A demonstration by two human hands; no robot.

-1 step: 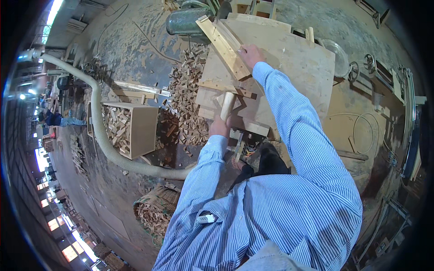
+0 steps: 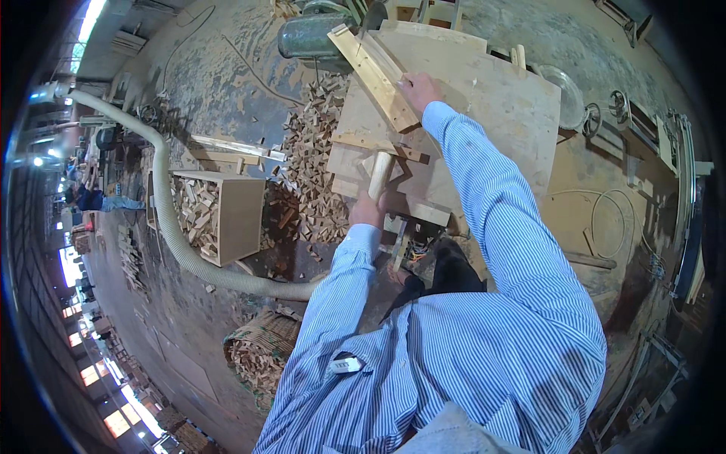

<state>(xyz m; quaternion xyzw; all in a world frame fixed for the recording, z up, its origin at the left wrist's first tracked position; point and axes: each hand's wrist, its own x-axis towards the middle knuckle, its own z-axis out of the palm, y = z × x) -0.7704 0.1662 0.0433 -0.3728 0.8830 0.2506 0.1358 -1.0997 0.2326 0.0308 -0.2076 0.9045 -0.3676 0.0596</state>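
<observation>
My left hand (image 2: pixel 368 209) is wrapped round a short, pale piece of wood (image 2: pixel 381 174), which points away from me over the near-left part of the worktable (image 2: pixel 499 113). Under its far end sits a small wooden frame with a crossbar (image 2: pixel 412 155) at the table's near-left edge. Farther off, my right hand (image 2: pixel 421 92) has its fingers curled against the edge of a long wooden guide board (image 2: pixel 374 76) that lies slantwise across the tabletop. Its fingertips are partly hidden, and anything small between them cannot be made out.
A heap of wood offcuts (image 2: pixel 318 166) covers the floor left of the table. Beside it stand an open box of offcuts (image 2: pixel 242 219) and a woven basket (image 2: pixel 268 333). A ribbed hose (image 2: pixel 162 174) curves across the left. A green motor (image 2: pixel 310 36) sits beyond the table.
</observation>
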